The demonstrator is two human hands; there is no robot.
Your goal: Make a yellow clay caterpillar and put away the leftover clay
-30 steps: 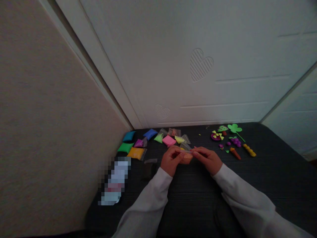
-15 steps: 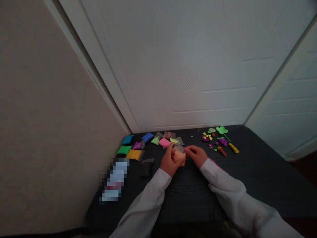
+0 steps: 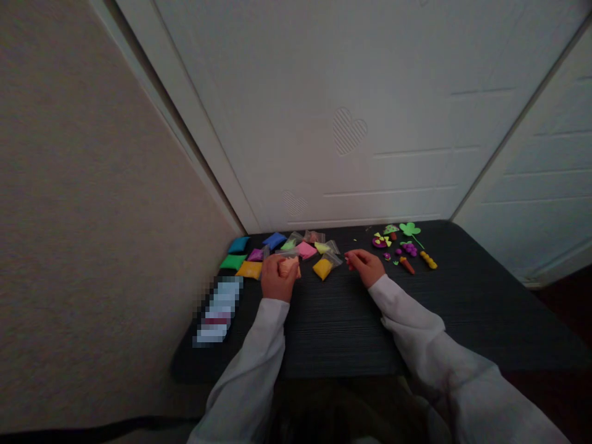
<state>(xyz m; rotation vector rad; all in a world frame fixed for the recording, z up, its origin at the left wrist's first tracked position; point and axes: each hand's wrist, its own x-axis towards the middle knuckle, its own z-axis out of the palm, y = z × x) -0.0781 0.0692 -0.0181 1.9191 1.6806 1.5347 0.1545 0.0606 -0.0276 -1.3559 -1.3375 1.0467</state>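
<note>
My left hand (image 3: 277, 277) rests over a lump of orange modelling clay (image 3: 289, 266), with the fingers curled on it and part of the lump hidden. My right hand (image 3: 366, 266) is pinched around a small red bit of clay (image 3: 348, 263) at the fingertips. Between the hands, a clear bag of yellow clay (image 3: 322, 268) lies on the dark table (image 3: 342, 333), nearer my left hand's side of the gap. Several coloured clay bags, including a pink one (image 3: 306, 250), stand just beyond my left hand.
Finished clay shapes, including a green clover (image 3: 409, 229) and purple grapes (image 3: 409, 248), lie beyond my right hand. A pixelated packet (image 3: 217, 311) lies at the table's left edge. A wall rises on the left and a white door (image 3: 300, 123) stands behind.
My hands have moved apart, the left one going left with the orange clay. The yellow bag now lies between them. The view has tilted slightly.
</note>
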